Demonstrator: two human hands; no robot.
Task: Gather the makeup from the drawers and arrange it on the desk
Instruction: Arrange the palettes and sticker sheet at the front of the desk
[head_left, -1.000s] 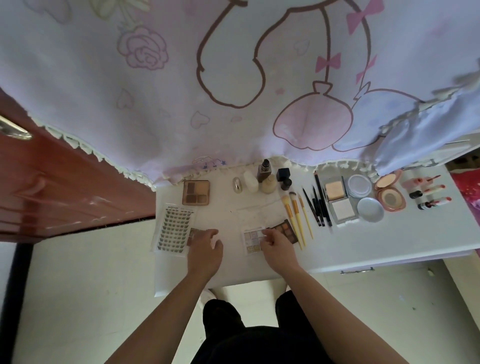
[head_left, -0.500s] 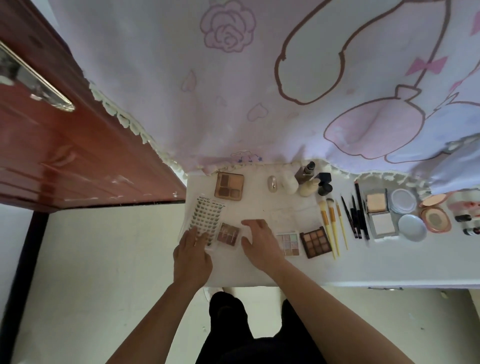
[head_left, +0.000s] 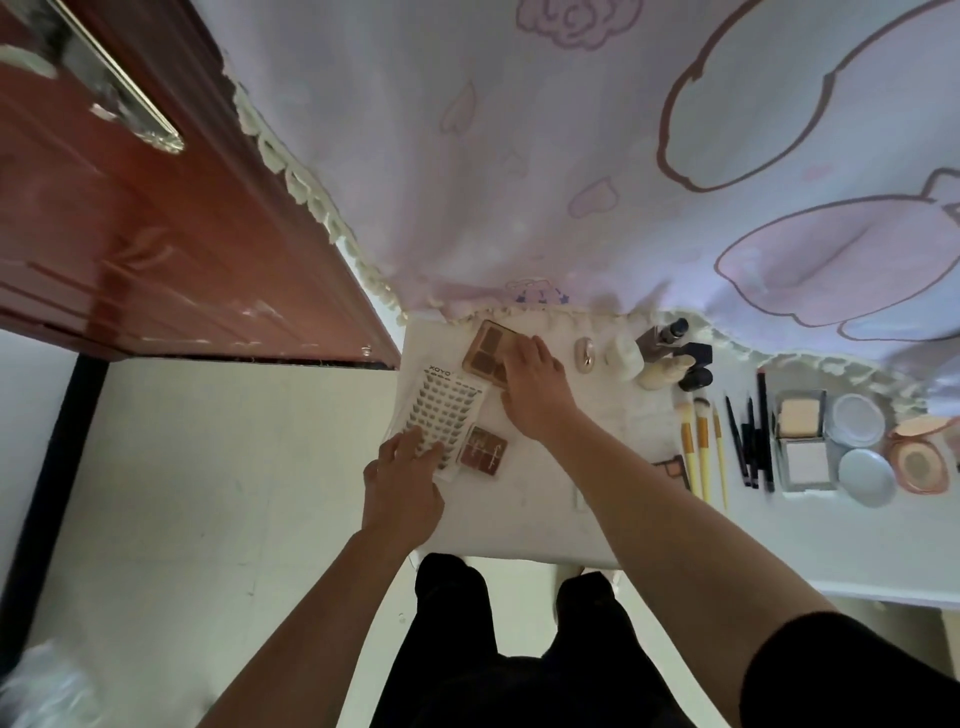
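Observation:
Makeup lies spread over the white desk (head_left: 524, 509). My right hand (head_left: 537, 395) reaches to the back left and its fingers grip the brown eyeshadow palette (head_left: 484, 349). My left hand (head_left: 402, 480) rests with straight fingers on the near end of the clear false-lash tray (head_left: 444, 410). A small reddish palette (head_left: 482, 450) lies just right of that tray. My right forearm hides most of another palette (head_left: 674, 467). Further right are yellow-handled brushes (head_left: 701, 447), black pencils (head_left: 750, 436), square compacts (head_left: 802, 441) and round compacts (head_left: 860, 452).
Small bottles (head_left: 660, 356) and a pale oval case (head_left: 587, 354) stand at the desk's back edge under a hanging pink printed cloth (head_left: 571, 156). A red-brown wooden door (head_left: 130, 234) is at the left. Pale floor lies left of the desk.
My right hand left the palettes at the desk's middle and reached back to the brown palette. My left hand moved from the small reddish palette onto the lash tray. The view swung left.

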